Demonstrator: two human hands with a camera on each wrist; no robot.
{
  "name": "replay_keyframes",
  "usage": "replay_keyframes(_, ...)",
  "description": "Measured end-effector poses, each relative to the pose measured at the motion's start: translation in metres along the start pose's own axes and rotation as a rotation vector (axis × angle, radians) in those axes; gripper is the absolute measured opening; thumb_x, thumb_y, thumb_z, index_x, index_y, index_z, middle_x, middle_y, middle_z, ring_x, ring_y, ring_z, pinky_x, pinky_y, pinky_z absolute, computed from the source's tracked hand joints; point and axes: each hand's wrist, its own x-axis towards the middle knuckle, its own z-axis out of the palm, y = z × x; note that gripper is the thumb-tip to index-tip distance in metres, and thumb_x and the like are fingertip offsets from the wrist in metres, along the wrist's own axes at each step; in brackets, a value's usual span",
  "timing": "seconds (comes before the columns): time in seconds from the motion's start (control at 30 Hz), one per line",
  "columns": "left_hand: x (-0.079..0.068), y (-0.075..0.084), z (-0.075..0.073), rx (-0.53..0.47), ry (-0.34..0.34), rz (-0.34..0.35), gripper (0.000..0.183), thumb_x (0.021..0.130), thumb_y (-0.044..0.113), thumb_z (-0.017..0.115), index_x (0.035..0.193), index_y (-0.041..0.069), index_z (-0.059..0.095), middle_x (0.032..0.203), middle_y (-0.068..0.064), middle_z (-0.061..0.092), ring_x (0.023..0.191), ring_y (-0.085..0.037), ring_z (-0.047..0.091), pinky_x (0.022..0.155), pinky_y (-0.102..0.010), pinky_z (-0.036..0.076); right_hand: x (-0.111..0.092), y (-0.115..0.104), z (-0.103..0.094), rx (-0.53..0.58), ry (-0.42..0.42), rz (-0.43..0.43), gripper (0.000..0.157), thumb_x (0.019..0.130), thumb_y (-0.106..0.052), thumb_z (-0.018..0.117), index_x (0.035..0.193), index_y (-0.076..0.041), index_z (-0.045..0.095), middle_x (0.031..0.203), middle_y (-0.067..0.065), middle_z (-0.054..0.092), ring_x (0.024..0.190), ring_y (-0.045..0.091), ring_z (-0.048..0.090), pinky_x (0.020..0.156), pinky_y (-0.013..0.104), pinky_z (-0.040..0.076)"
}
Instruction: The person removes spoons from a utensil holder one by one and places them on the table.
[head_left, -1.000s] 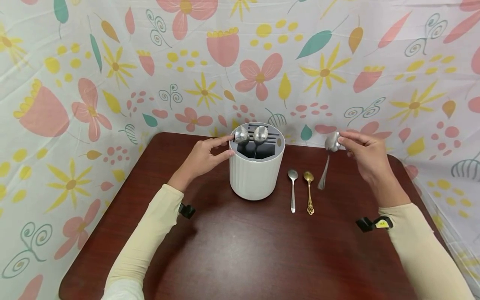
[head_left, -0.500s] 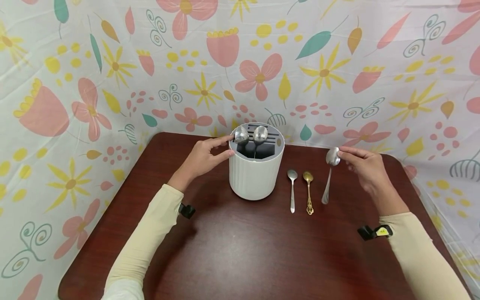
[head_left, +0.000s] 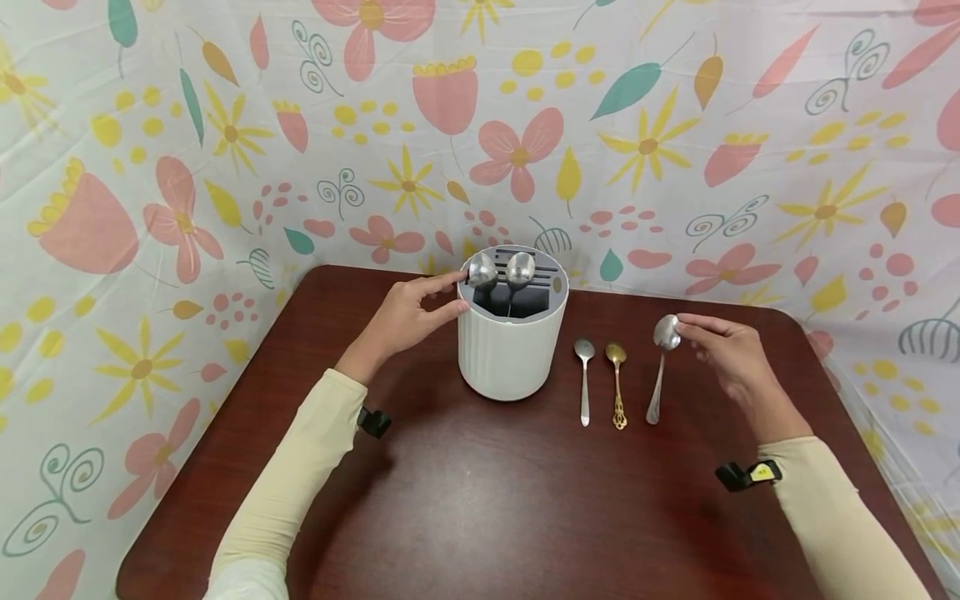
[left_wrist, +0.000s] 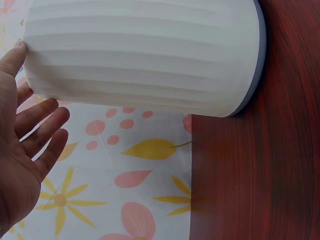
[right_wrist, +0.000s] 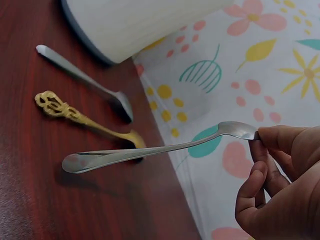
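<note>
My right hand (head_left: pixel 729 357) pinches a silver spoon (head_left: pixel 666 332) by the tip of its bowl, between thumb and forefinger. In the right wrist view the spoon's handle (right_wrist: pixel 115 157) points away from the fingers, low over the table. My left hand (head_left: pixel 411 315) touches the rim of a white ribbed cutlery holder (head_left: pixel 506 358), thumb and forefinger extended. From the left wrist view, the other fingers spread loosely beside the holder's wall (left_wrist: pixel 145 55). Two silver spoons stand bowl-up in the holder, the left one (head_left: pixel 482 271) by my fingertip and the other (head_left: pixel 521 269) beside it.
Between holder and right hand, a smaller silver spoon (head_left: pixel 584 375) and a gold spoon with an openwork handle (head_left: pixel 617 379) lie side by side on the dark wooden table (head_left: pixel 465 500). A flowered cloth (head_left: pixel 525 125) hangs behind the table's back edge.
My right hand has come down and slightly nearer, lowering the silver spoon beside the gold one, its handle now lined up with the others. The left hand and the holder stay put.
</note>
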Motion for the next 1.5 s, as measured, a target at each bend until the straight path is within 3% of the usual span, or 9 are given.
replay_keyframes(0.1, 0.0, 0.0, 0.0, -0.011, 0.001, 0.009, 0.053, 0.096, 0.039, 0.073, 0.143, 0.019, 0.062, 0.135, -0.002, 0.067, 0.119, -0.026, 0.062, 0.1, -0.045, 0.05, 0.001, 0.006, -0.001, 0.005, -0.002, -0.007, 0.015, 0.091, -0.017, 0.08, 0.106, -0.018, 0.083, 0.076, -0.011, 0.068, 0.066, 0.005, 0.055, 0.055, 0.019, 0.048)
replay_keyframes(0.3, 0.001, -0.001, 0.0, -0.013, 0.003, 0.011, 0.052, 0.096, 0.039, 0.073, 0.143, 0.02, 0.063, 0.134, -0.002, 0.067, 0.117, -0.016, 0.062, 0.1, -0.049, 0.05, 0.005, 0.014, 0.0, 0.016, -0.001, -0.03, 0.018, 0.091, -0.017, 0.08, 0.11, -0.016, 0.082, 0.075, -0.011, 0.068, 0.067, 0.006, 0.056, 0.055, 0.018, 0.048)
replay_keyframes(0.77, 0.001, 0.002, 0.0, 0.006, 0.004, 0.008, 0.051, 0.096, 0.038, 0.073, 0.143, 0.021, 0.063, 0.132, 0.0, 0.068, 0.114, -0.012, 0.062, 0.098, -0.035, 0.051, 0.015, 0.037, -0.004, 0.058, -0.015, -0.147, 0.025, 0.096, -0.013, 0.074, 0.121, -0.01, 0.076, 0.091, -0.01, 0.073, 0.07, 0.002, 0.061, 0.061, 0.016, 0.051)
replay_keyframes(1.0, 0.002, 0.002, 0.0, 0.009, 0.004, 0.02, 0.051, 0.096, 0.037, 0.073, 0.143, 0.019, 0.063, 0.131, -0.001, 0.069, 0.113, -0.013, 0.062, 0.097, -0.037, 0.051, 0.018, 0.043, -0.004, 0.041, -0.038, -0.137, 0.022, 0.096, -0.013, 0.074, 0.117, -0.01, 0.078, 0.091, -0.011, 0.073, 0.072, 0.005, 0.06, 0.063, 0.017, 0.052)
replay_keyframes(1.5, -0.001, 0.0, 0.001, 0.011, 0.012, -0.004, 0.052, 0.096, 0.041, 0.073, 0.144, 0.022, 0.062, 0.136, 0.002, 0.067, 0.117, -0.011, 0.062, 0.098, -0.037, 0.051, 0.027, 0.057, -0.006, -0.114, -0.071, -0.07, 0.027, 0.099, -0.021, 0.071, 0.124, -0.011, 0.075, 0.099, -0.017, 0.073, 0.076, 0.006, 0.059, 0.066, 0.017, 0.052)
